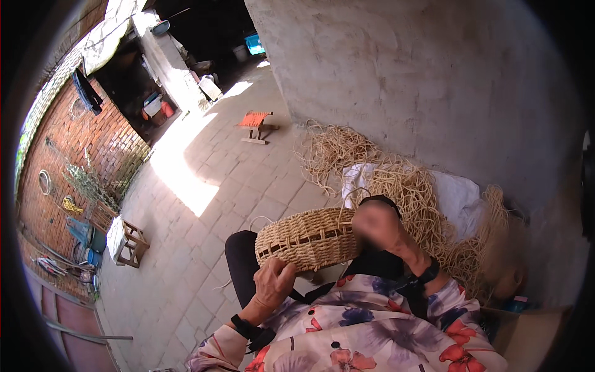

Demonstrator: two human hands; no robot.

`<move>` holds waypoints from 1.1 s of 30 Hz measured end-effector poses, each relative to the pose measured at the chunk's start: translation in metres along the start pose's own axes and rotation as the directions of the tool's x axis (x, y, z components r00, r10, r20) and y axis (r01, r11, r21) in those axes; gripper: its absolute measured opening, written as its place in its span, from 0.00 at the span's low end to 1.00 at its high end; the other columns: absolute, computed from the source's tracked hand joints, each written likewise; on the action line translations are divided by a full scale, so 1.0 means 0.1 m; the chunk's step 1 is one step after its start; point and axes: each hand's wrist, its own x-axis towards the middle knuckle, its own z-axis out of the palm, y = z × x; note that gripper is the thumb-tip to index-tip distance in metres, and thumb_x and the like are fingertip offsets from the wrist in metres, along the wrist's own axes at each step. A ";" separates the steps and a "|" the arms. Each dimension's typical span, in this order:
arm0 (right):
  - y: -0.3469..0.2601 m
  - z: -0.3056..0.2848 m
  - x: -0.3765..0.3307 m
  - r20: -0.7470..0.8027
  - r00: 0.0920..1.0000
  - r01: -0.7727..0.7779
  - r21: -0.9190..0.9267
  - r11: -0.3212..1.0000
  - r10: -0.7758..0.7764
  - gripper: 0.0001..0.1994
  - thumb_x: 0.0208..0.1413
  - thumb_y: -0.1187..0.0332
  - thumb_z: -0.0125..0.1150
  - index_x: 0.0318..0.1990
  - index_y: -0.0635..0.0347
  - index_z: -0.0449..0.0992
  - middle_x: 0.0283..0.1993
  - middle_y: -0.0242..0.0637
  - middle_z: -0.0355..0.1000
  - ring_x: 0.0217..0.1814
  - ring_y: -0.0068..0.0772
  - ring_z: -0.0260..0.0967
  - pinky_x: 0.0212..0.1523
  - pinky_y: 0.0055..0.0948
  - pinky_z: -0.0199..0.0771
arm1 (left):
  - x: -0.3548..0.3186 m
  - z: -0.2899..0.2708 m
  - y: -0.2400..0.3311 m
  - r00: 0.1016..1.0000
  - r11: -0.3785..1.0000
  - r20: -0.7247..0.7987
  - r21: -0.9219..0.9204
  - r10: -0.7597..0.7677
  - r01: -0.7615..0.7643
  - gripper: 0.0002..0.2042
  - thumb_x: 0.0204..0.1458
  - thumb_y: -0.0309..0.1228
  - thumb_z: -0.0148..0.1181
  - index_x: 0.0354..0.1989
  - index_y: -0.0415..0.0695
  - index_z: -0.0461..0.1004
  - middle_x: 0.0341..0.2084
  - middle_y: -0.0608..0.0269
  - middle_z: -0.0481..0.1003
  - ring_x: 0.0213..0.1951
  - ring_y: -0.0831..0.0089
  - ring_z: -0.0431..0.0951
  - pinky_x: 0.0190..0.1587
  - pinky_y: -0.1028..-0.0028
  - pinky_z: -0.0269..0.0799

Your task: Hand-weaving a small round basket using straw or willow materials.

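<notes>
A tan woven straw-rope basket (pixel 307 239) lies on its side across my lap, with a dark slit running along its weave. My left hand (pixel 276 284) is closed at its near left edge, the fingers bent against the weave. At the basket's right end is my right hand (pixel 377 224), blurred so that its fingers cannot be made out. A thin loose strand (pixel 259 218) curls up past the basket's left end. Both wrists wear dark bands.
Heaps of straw cord (pixel 403 186) lie to my right over white sacks (pixel 457 201), along a grey wall (pixel 421 80). A small orange-topped stool (pixel 255 121) stands ahead on the paved floor (pixel 211 248). A wooden stool (pixel 129 243) with a white cover is at the left, near a brick wall (pixel 52 149).
</notes>
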 end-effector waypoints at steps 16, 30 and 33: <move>-0.26 0.28 0.24 0.162 0.908 0.411 -0.519 0.750 -0.385 0.07 0.46 0.75 0.63 0.28 0.59 0.68 0.28 0.40 0.63 0.31 0.46 0.71 0.30 0.41 0.73 | 0.86 0.00 0.05 0.998 0.984 -0.038 -0.172 -0.052 0.045 0.07 0.48 0.26 0.64 0.35 0.49 0.77 0.26 0.63 0.69 0.27 0.63 0.74 0.27 0.65 0.69; -0.11 0.84 0.08 -0.174 0.971 0.127 -0.222 0.967 -0.167 0.06 0.50 0.78 0.58 0.37 0.60 0.73 0.31 0.50 0.74 0.31 0.54 0.74 0.30 0.43 0.75 | 0.88 0.06 0.07 0.994 0.979 0.030 -0.175 -0.101 0.105 0.03 0.50 0.28 0.63 0.33 0.48 0.78 0.26 0.62 0.72 0.27 0.60 0.77 0.29 0.63 0.71; -0.08 0.87 0.07 -0.205 0.976 0.060 -0.089 0.994 -0.078 0.05 0.55 0.77 0.55 0.39 0.61 0.73 0.31 0.47 0.76 0.26 0.45 0.75 0.27 0.37 0.75 | 0.88 0.07 0.07 0.990 0.976 0.070 -0.176 -0.121 0.131 0.03 0.50 0.27 0.62 0.33 0.48 0.78 0.26 0.61 0.72 0.27 0.60 0.77 0.28 0.62 0.71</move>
